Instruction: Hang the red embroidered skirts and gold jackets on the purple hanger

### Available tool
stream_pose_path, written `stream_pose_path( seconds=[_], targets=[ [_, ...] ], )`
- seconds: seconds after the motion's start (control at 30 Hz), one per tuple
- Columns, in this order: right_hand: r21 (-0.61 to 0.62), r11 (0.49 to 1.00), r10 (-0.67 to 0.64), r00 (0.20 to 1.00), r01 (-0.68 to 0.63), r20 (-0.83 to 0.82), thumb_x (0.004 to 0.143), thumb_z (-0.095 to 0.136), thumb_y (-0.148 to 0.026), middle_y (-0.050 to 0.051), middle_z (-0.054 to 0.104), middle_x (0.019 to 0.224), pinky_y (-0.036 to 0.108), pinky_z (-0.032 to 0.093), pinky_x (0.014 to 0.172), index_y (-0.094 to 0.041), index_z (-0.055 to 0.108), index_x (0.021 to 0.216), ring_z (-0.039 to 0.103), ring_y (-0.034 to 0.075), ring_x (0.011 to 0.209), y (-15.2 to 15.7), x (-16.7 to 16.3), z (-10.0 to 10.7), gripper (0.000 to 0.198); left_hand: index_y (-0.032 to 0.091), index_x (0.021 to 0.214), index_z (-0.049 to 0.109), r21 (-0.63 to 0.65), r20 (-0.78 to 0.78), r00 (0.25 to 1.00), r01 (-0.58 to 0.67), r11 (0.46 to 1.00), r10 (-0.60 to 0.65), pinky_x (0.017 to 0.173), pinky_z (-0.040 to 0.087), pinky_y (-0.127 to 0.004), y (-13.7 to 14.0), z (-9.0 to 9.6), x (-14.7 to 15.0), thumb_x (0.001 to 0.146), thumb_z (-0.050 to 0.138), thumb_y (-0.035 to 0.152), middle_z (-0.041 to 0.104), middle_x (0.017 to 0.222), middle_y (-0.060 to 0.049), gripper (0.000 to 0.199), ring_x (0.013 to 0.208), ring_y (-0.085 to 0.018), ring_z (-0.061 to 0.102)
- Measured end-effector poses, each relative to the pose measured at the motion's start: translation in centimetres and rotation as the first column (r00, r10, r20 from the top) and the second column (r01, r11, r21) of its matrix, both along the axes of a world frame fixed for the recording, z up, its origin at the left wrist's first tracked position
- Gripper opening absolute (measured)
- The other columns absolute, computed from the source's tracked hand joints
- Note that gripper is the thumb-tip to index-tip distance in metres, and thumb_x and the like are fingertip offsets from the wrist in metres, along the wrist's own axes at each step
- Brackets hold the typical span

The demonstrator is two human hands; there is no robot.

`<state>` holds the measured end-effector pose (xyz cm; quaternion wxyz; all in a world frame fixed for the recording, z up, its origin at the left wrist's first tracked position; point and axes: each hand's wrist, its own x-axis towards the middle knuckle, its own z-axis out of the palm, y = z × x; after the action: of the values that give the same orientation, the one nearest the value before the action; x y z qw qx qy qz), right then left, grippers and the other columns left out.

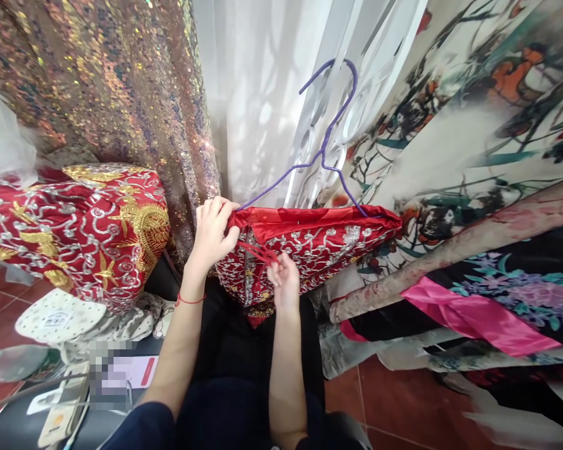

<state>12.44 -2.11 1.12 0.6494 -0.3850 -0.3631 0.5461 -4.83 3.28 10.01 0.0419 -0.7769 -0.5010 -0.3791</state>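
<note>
To my left I saw a sequined curtain (131, 81) and, lower down, a dotted white item (59, 319). A patterned cloth (455, 125) hung to my right; a pink satin band (481, 317) and red floor tiles (389, 400) showed below it.

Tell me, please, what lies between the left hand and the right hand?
In the head view, red cords lie between the left hand and the right hand, in front of the red embroidered garment on the purple hanger.
</note>
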Motion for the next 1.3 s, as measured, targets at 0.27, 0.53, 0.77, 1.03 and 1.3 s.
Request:
stream_pose_path(
  seconds=[0.27,0.53,0.77,1.03,1.3],
  targets=[
    [-0.024,0.897,-0.407,0.848,0.441,0.339,0.073,0.072,-0.065,-0.008,0.041,0.046,0.022,0.025,0.047,-0.017,0.062,0.061,0.032,0.006,0.046,-1.8,7.0,-3.2,0.051,0.021,0.109,0.062,0.031,0.031,0.999,-0.011,0.999,0.01,0.097,0.042,-0.049,0.9,-0.5,0.6,0.08,0.05,0.017,0.064,0.11,-0.013,0.031,0.109,-0.035,0.057],
    [0.214,0.957,-0.28,0.808,0.194,0.519,0.09,0.062,-0.044,-0.005,0.057,0.061,0.022,0.037,0.052,-0.019,0.068,0.086,0.05,0.009,0.053,0.0,0.2,2.5,0.026,0.022,0.087,0.058,0.071,-0.006,0.993,-0.114,0.991,0.115,0.084,0.041,-0.038,0.4,0.1,1.2,0.078,0.074,0.049,0.063,0.093,-0.006,0.033,0.093,-0.028,0.058],
    [0.267,0.919,-0.386,0.796,0.29,0.467,0.088,0.063,-0.04,-0.003,0.064,0.069,0.022,0.044,0.055,-0.021,0.063,0.092,0.053,0.009,0.054,0.9,-4.5,6.1,0.02,0.021,0.063,0.044,0.085,0.057,0.968,-0.249,0.965,0.245,0.071,0.031,-0.036,0.2,1.2,2.5,0.093,0.058,0.057,0.056,0.068,-0.003,0.049,0.075,-0.022,0.055],
    [0.289,0.861,-0.505,0.644,0.418,0.574,0.091,0.061,-0.037,-0.001,0.067,0.076,0.026,0.044,0.062,-0.022,0.059,0.092,0.053,0.011,0.054,1.2,-5.9,6.8,0.015,0.021,0.059,0.031,0.061,0.088,0.964,-0.257,0.964,0.252,0.068,0.027,-0.036,0.1,1.5,3.0,0.093,0.058,0.056,0.052,0.063,-0.002,0.055,0.069,-0.019,0.052],
    [0.341,0.865,-0.5,0.693,0.368,0.52,0.093,0.058,-0.048,0.0,0.067,0.077,0.024,0.046,0.059,-0.023,0.056,0.089,0.055,0.011,0.058,1.6,-5.4,6.4,0.026,0.021,0.058,0.029,-0.001,0.113,0.972,-0.209,0.978,0.207,0.064,0.027,-0.033,-0.7,2.4,3.0,0.096,0.05,0.055,0.042,0.058,-0.001,0.055,0.063,-0.017,0.046]
  ],
)
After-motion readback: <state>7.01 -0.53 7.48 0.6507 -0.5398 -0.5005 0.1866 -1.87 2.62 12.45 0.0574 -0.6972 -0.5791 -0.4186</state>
